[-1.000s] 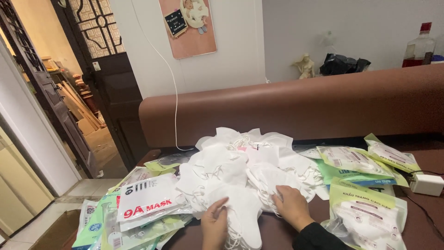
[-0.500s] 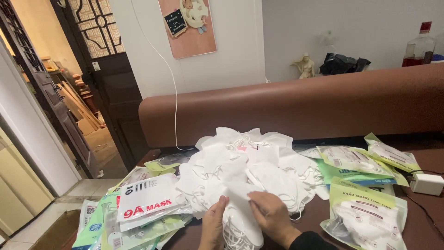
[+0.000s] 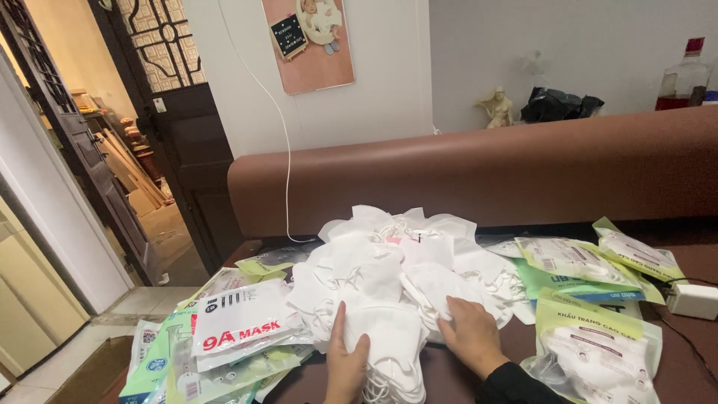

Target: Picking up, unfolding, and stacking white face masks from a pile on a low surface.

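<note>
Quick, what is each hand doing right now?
Left hand: open, fingers flat against a white mask at the front of the mask pile.
Right hand: open, palm down on the pile.

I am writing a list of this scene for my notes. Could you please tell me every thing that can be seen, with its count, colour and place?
loose face masks: a heap, too many to count, white, middle of the table
mask packets on the left: several, white and green, left of the heap
mask packets on the right: several, green and clear, right of the heap
white adapter: one, right edge of the table
padded backrest: one, brown, behind the table
figurine: one, pale, on the ledge behind
black bag: one, beside the figurine
bottle: one, clear with a red cap, far right
left hand: on the front mask
right hand: flat on the heap
</note>
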